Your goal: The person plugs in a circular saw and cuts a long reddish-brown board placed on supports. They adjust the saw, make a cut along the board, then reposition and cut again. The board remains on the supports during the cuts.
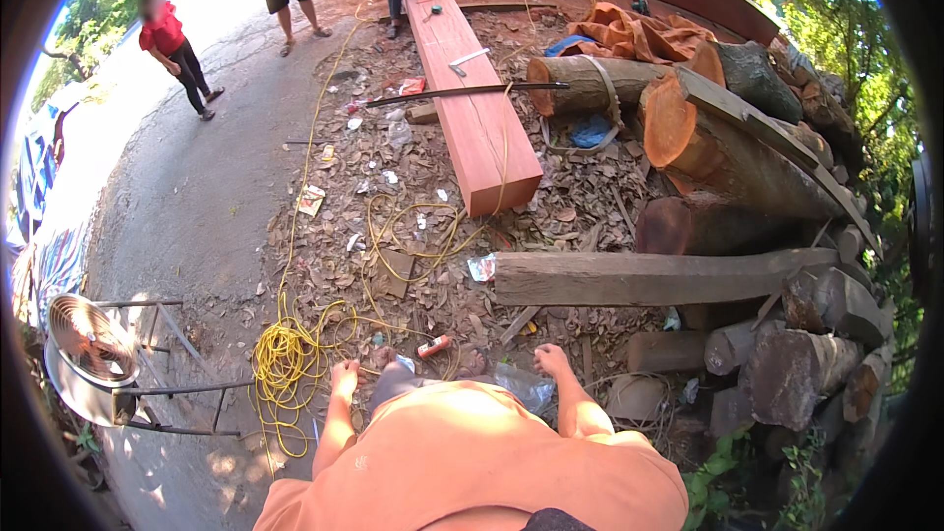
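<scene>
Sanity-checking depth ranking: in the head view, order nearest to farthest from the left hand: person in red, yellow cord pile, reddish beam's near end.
From the left hand:
1. Yellow cord pile: on the ground, to its left.
2. Reddish beam's near end: ahead, to the right.
3. Person in red: far ahead, left.

Roadside timber yard [580, 221], logs [733, 162], squared beam [482, 143]

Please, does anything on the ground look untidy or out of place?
Yes. The yellow cord lies in a loose tangle, left of the left hand, not neatly coiled. Clear plastic near the right hand looks like litter.
</scene>
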`<action>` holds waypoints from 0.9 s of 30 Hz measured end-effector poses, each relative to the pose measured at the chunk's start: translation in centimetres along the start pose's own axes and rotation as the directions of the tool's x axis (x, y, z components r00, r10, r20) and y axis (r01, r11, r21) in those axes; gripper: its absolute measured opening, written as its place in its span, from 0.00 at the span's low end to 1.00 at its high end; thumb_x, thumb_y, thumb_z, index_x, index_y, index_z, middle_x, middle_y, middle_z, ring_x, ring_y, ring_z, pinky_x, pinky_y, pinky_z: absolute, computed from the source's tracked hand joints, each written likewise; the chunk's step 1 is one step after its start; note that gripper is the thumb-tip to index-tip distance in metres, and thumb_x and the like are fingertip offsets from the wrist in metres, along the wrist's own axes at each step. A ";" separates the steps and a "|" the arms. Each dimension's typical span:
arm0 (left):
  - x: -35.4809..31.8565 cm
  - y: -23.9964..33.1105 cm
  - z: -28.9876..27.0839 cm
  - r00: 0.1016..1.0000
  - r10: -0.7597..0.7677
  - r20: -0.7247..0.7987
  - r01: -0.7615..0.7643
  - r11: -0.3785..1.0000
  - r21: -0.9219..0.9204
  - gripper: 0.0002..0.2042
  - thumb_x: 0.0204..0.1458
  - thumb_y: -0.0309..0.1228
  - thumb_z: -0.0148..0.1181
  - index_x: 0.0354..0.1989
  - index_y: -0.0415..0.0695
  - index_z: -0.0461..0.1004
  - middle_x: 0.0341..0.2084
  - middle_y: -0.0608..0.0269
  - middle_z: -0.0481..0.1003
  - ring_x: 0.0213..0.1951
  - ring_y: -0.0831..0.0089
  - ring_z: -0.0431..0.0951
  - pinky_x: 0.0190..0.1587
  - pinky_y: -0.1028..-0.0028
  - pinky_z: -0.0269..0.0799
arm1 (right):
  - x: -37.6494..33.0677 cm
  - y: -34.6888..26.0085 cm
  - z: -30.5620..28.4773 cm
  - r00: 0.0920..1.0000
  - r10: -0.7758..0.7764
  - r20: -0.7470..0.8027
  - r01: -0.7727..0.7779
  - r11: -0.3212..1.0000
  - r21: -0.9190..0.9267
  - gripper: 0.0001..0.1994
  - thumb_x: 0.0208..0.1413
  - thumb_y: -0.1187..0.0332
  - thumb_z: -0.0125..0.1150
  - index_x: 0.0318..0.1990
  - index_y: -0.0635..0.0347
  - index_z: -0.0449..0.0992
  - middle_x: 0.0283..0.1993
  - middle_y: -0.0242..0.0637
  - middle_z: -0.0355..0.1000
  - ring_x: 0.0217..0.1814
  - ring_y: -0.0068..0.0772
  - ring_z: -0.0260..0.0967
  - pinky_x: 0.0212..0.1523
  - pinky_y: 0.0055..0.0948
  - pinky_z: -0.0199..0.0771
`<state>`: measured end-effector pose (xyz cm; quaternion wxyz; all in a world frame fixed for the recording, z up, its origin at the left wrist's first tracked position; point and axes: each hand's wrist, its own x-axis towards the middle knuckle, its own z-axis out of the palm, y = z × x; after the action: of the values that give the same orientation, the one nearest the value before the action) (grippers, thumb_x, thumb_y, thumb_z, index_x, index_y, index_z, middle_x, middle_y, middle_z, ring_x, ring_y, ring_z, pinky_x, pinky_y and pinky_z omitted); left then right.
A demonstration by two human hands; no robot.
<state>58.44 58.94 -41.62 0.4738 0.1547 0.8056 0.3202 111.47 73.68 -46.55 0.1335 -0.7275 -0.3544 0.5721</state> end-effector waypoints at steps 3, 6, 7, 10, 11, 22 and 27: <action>1.1 1.9 1.5 0.999 -0.001 0.049 0.001 1.000 0.010 0.17 0.64 0.39 0.57 0.47 0.36 0.78 0.29 0.55 0.83 0.22 0.68 0.82 0.24 0.70 0.75 | 0.9 -2.0 -0.5 0.999 -0.022 -0.038 0.021 1.000 -0.016 0.16 0.62 0.64 0.63 0.53 0.62 0.80 0.36 0.39 0.82 0.30 0.31 0.81 0.30 0.31 0.80; 2.0 2.5 2.3 0.999 0.021 0.050 -0.024 0.997 0.067 0.17 0.64 0.40 0.57 0.44 0.35 0.79 0.30 0.56 0.83 0.23 0.68 0.83 0.25 0.69 0.75 | 1.3 -3.7 -0.7 0.999 -0.035 0.017 0.034 0.998 0.048 0.19 0.68 0.63 0.57 0.61 0.62 0.74 0.46 0.43 0.81 0.37 0.32 0.80 0.31 0.31 0.78; 2.3 2.5 2.5 1.000 0.006 0.027 -0.008 0.998 0.068 0.17 0.63 0.40 0.58 0.44 0.35 0.79 0.30 0.57 0.83 0.23 0.68 0.83 0.25 0.69 0.76 | 1.4 -4.2 -0.7 0.999 -0.046 0.028 0.045 0.998 0.038 0.19 0.68 0.63 0.57 0.62 0.62 0.73 0.46 0.43 0.81 0.38 0.32 0.80 0.32 0.31 0.78; 3.5 1.9 3.2 0.999 -0.021 0.034 0.021 1.000 0.001 0.11 0.62 0.35 0.59 0.36 0.38 0.76 0.22 0.63 0.75 0.18 0.74 0.74 0.20 0.71 0.72 | 1.3 -5.0 -0.5 0.999 -0.015 0.049 0.014 0.999 0.030 0.19 0.68 0.63 0.57 0.62 0.62 0.74 0.47 0.44 0.81 0.39 0.34 0.80 0.36 0.32 0.79; 3.8 1.5 3.3 0.998 -0.033 0.047 0.033 0.999 0.008 0.12 0.62 0.36 0.59 0.36 0.38 0.77 0.23 0.60 0.76 0.18 0.72 0.75 0.21 0.70 0.73 | 1.3 -5.0 -0.4 0.998 -0.027 0.055 0.026 1.000 0.014 0.19 0.68 0.63 0.57 0.62 0.62 0.74 0.47 0.44 0.81 0.38 0.34 0.81 0.36 0.33 0.79; 9.2 5.1 6.1 0.971 -0.109 0.211 0.028 0.936 0.352 0.17 0.62 0.40 0.60 0.35 0.35 0.81 0.25 0.55 0.81 0.21 0.67 0.80 0.25 0.66 0.77 | 5.5 -6.0 -0.8 0.993 0.114 -0.008 -0.113 0.990 0.082 0.16 0.68 0.65 0.56 0.58 0.63 0.76 0.43 0.43 0.81 0.35 0.35 0.80 0.35 0.34 0.81; 16.0 14.9 6.8 0.974 -0.176 0.141 0.134 0.954 0.267 0.18 0.62 0.39 0.59 0.35 0.31 0.79 0.25 0.53 0.82 0.22 0.63 0.84 0.25 0.65 0.79 | 9.5 -11.9 -1.5 0.978 0.201 -0.065 -0.188 0.969 0.159 0.15 0.68 0.66 0.56 0.58 0.62 0.75 0.42 0.45 0.81 0.34 0.37 0.82 0.31 0.33 0.80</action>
<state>55.44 81.42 -44.75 0.5381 0.1764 0.8082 0.1617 109.47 88.84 -45.96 0.1459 -0.7688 -0.2310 0.5782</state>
